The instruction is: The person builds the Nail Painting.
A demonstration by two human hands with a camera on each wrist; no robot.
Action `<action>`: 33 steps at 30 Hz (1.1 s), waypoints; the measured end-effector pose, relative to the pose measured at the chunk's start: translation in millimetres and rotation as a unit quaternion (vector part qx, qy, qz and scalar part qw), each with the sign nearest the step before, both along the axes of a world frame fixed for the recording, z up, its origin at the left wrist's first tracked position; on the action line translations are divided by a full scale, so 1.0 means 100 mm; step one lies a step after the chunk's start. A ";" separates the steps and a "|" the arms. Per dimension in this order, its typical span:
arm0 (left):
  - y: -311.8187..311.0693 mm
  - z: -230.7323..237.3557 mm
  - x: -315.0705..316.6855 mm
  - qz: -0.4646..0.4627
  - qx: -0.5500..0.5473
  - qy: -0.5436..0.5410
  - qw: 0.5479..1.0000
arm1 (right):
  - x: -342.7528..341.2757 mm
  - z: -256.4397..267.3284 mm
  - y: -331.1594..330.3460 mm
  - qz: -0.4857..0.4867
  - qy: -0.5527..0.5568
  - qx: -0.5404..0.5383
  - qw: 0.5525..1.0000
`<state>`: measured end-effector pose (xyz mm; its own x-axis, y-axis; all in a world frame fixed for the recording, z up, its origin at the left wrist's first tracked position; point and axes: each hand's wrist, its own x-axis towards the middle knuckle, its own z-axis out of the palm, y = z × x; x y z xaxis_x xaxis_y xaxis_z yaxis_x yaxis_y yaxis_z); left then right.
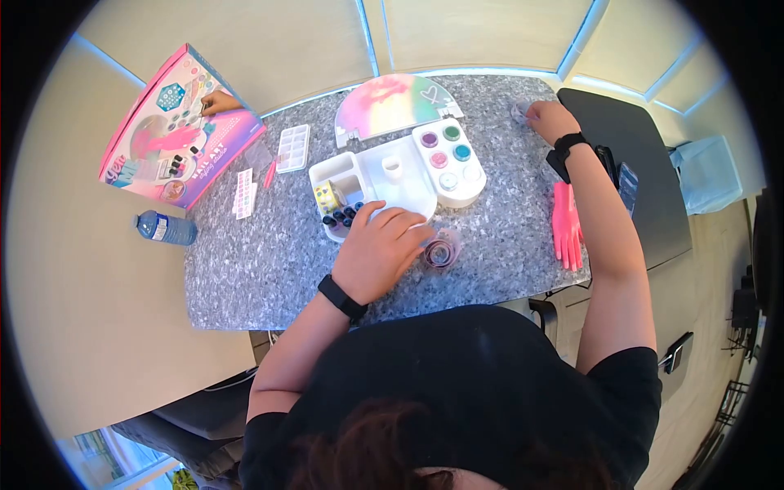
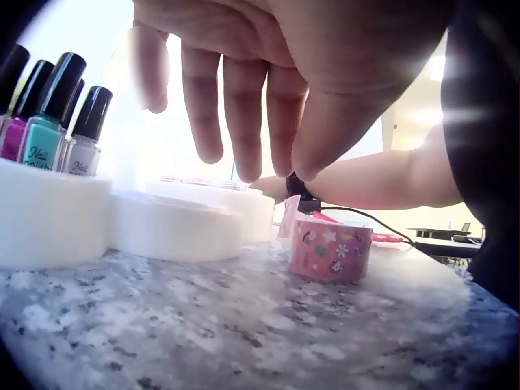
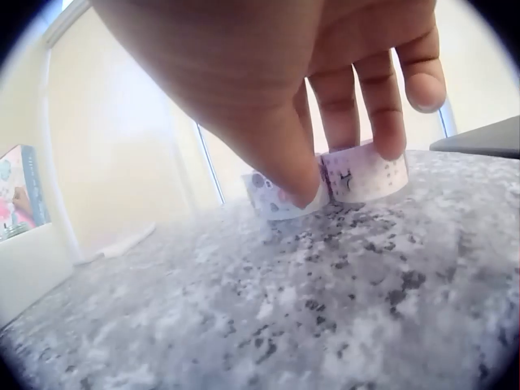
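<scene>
At two o'clock of the table (image 1: 498, 245), the fingers of the right hand (image 1: 552, 121) are gripping two patterned rolls (image 3: 370, 180), while the left hand (image 1: 380, 255), its fingers loosely open, is near the pink roll (image 2: 331, 250), at five o'clock from the white tray (image 1: 415, 196).

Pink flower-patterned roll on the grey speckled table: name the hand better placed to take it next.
Left, probably: the open left hand hovers near the roll, while the right hand grips two pale patterned rolls farther away.
</scene>
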<state>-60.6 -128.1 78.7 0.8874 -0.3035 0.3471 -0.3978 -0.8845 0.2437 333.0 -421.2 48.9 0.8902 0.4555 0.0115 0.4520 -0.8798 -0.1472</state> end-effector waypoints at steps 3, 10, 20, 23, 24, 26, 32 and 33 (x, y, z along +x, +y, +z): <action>-0.02 -0.02 0.05 -0.010 0.022 -0.004 1.000 | -0.66 0.36 0.05 0.055 -0.045 0.040 0.997; 0.01 -0.07 0.16 -0.035 0.069 0.011 0.997 | -2.58 0.84 -0.06 0.258 -0.030 0.249 0.933; 0.00 -0.09 0.20 -0.072 0.043 0.040 0.996 | -2.94 0.11 -0.15 0.229 -0.017 0.134 0.964; -0.01 -0.06 0.21 -0.073 0.046 0.046 0.995 | -2.95 0.10 -0.12 0.217 -0.024 0.139 0.966; -0.01 -0.06 0.21 -0.073 0.047 0.050 0.995 | -2.96 0.10 -0.11 0.215 -0.027 0.142 0.966; -0.01 -0.06 0.21 -0.075 0.048 0.055 0.995 | -2.96 0.09 -0.09 0.212 -0.029 0.143 0.966; -0.03 0.00 0.19 -0.082 0.048 0.036 0.995 | -2.99 0.11 -0.08 0.204 -0.026 0.156 0.966; -0.04 0.04 0.18 -0.079 0.036 0.032 0.996 | -3.00 0.12 -0.08 0.204 -0.026 0.159 0.966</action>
<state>-42.6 -132.4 82.7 0.8458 -0.4637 0.2638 -0.5197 -0.8279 0.2111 33.4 -428.9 60.7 0.6315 0.7345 0.2484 0.7656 -0.5402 -0.3492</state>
